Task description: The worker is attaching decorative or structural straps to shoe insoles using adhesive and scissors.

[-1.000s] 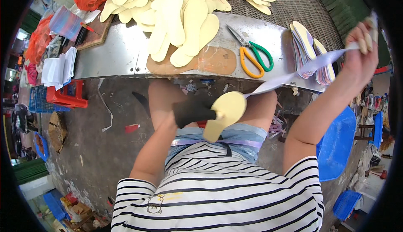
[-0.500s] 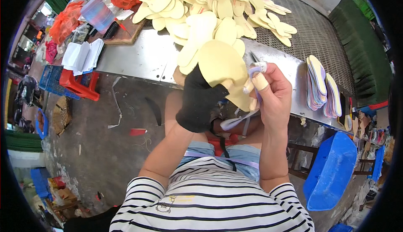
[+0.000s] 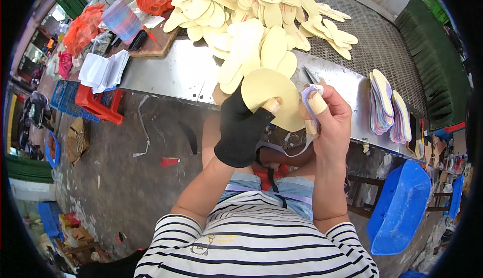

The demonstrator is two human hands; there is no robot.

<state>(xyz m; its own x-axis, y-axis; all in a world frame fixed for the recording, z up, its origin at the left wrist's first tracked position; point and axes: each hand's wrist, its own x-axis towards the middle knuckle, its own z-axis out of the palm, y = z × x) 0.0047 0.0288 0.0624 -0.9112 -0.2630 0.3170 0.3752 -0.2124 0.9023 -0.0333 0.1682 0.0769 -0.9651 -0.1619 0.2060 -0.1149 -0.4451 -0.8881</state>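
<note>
My left hand, in a black fingerless glove, grips a pale yellow insole, its thumb pressed on the face. Close beside the insole's right edge is my right hand, bare, with tape wrapped round some fingers. It pinches a narrow lavender strip between thumb and forefinger. From there the strip trails down in a loop toward my lap. Whether it touches the insole's edge, I cannot tell. Just beyond my hands lies a heap of similar yellow insoles, some with red print.
A pointed metal tool lies on the metal table edge. Two stacks of colourful-edged insoles stand at the right. A blue tub sits lower right, and a red stool under white papers at the left.
The insole has been turned and tilted in my left hand, so it looks rounder and shorter. My left thumb now shows more fully on its face. My right hand keeps hold of the strip.
</note>
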